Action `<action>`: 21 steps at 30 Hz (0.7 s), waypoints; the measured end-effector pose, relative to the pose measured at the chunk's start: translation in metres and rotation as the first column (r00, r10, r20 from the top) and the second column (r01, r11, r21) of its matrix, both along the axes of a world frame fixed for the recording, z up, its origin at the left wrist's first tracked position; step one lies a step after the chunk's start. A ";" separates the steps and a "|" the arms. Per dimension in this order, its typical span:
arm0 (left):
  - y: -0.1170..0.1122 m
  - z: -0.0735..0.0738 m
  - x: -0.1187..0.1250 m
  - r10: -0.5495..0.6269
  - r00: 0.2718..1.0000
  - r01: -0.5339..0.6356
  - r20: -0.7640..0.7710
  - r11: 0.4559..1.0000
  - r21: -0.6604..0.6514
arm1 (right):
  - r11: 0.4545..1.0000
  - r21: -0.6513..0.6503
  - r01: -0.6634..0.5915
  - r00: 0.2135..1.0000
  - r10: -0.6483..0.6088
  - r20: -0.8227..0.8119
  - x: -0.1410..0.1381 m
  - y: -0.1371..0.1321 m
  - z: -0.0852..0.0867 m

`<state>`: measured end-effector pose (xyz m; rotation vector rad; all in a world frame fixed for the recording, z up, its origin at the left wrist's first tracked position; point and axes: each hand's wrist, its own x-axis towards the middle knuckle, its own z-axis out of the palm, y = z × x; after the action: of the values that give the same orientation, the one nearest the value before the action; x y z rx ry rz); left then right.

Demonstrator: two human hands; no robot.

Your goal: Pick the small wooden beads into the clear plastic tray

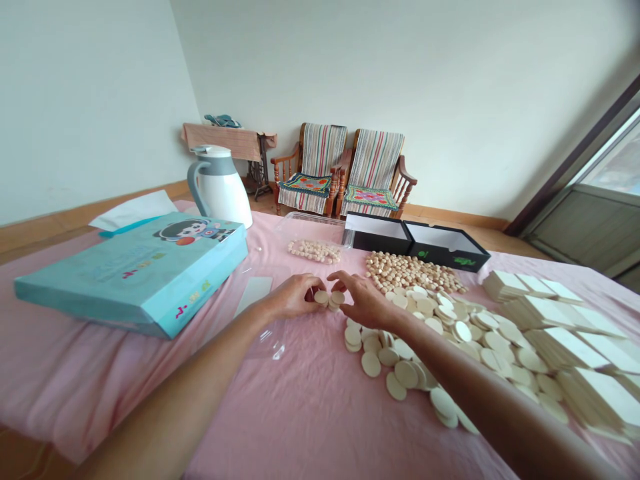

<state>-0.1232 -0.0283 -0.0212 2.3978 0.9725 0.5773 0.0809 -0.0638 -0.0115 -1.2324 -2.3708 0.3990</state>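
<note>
My left hand (296,297) is closed around a short stack of round wooden discs (321,297) above the pink cloth, its fingers curled behind them. Right beside that stack, a second small stack of discs (337,298) sits between the bent fingers and thumb of my right hand (361,299). The two stacks touch or nearly touch; which fingers press on which disc is partly hidden. Close to my right forearm spreads a loose heap of the same pale discs (406,375). A clear plastic tray (265,343) lies by my left wrist, a white card (254,293) next to it.
Wooden beads (415,272) are heaped before two black boxes (445,257). More beads (314,251) lie by a clear container (320,223). Stacked wooden squares (565,347) stand right. A turquoise box (125,273) and white jug (225,190) are left, chairs (320,160) behind.
</note>
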 end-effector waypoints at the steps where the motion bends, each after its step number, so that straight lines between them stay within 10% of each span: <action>1: 0.000 0.000 0.000 -0.001 1.000 0.001 -0.001 1.000 0.004 | 1.000 -0.007 0.000 1.000 0.000 0.001 0.000 0.000 0.000; 21: 0.002 0.000 0.000 0.011 0.999 -0.012 -0.038 1.000 -0.020 | 0.984 -0.173 -0.042 0.981 0.073 0.177 0.028 -0.030 0.019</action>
<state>-0.1234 -0.0266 -0.0213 2.3947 1.0042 0.5262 0.1086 -0.0935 0.0075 -1.3281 -2.5784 0.5352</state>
